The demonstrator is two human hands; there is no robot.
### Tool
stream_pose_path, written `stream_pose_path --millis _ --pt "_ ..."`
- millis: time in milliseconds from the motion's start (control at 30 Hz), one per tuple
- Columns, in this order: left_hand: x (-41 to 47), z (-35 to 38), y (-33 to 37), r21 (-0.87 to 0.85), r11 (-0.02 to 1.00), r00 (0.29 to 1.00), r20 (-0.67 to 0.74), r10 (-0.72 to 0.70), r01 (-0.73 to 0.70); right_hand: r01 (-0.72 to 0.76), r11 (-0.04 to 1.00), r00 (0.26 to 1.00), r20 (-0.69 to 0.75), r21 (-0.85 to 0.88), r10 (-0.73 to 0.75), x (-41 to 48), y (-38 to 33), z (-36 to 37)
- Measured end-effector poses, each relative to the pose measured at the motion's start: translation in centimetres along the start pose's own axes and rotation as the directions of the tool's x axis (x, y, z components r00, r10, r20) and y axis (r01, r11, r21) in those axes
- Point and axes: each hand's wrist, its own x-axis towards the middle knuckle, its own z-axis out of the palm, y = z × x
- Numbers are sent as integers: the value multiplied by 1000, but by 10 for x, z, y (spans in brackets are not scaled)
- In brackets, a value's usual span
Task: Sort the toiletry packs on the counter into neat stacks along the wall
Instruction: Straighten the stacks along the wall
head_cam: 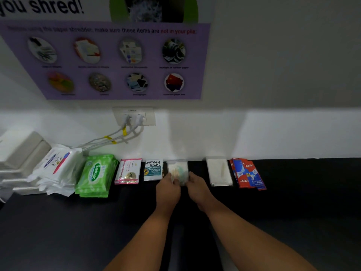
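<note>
Here the left hand (169,189) and right hand (197,189) each pinch a near corner of the clear pack (177,167), which lies on the bench (78,222) just right of the Cream Silk sachet (153,170), with the Sanicare wipes (95,176) well to that sachet's left.

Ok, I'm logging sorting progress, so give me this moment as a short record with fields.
Row, left to right: Dove packs, Sanicare wipes, pink sachets, Cream Silk sachets, clear packs, white packs, Colgate sachets
Hands: left hand and right hand grip the clear packs' near edge
Loosest stack: Colgate sachets, fanned
Surface: black counter
</note>
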Motion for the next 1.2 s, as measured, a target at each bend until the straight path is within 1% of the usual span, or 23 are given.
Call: stream_pose_path --millis 200,367,533,633,733,900,1067,1200 --pt "-28 4 -11 -62 997 999 10 52 -51 8 1000 1000 -27 13 -7 -46 -8 -4" --pt "-50 11 -19 -94 995 996 85 33 -25 -33 998 999 -38 48 35 -71 5 -12" --pt "-63 16 -19 -217 976 991 131 31 -2 -26 999 997 -75 24 28 -82 12 -18" --pt "-60 18 -14 -205 979 988 144 49 -18 -14 999 997 -77 -29 11 -75 15 -24" --pt "-47 24 -9 -186 982 988 145 54 -26 -31 997 997 -70 -74 26 -62 14 -28" --pt "-27 28 0 -235 967 983 127 130 -97 7 994 997 -77 -105 -15 -44 1 -30" --pt "-11 27 9 -214 974 980 166 112 -75 -33 990 996 -81 -138 22 -27 -9 -31" --pt "-3 27 14 -213 976 980 179 92 -52 -76 992 995 -73 -103 69 -22 -22 -34"
